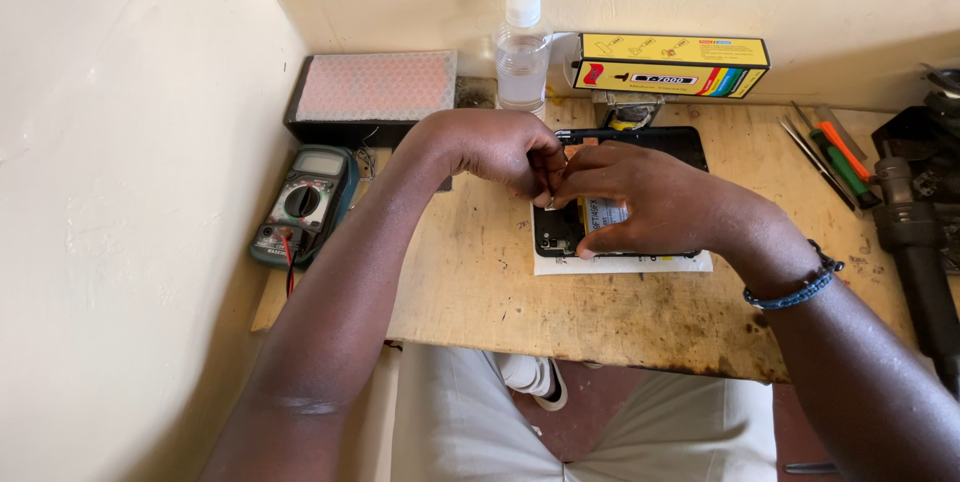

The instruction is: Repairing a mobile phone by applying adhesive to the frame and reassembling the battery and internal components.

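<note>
A worn wooden table [600,312] carries an opened phone [560,227] lying on white paper [620,264] near its middle. The right hand [640,197] rests curled over the phone. The left hand [500,147] meets it, fingertips pressed together, seemingly pinching a tiny part [551,202] too small to identify.

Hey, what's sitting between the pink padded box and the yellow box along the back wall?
A clear plastic bottle with a white cap stands between the pink padded box and the yellow box, seen from the head camera.
</note>
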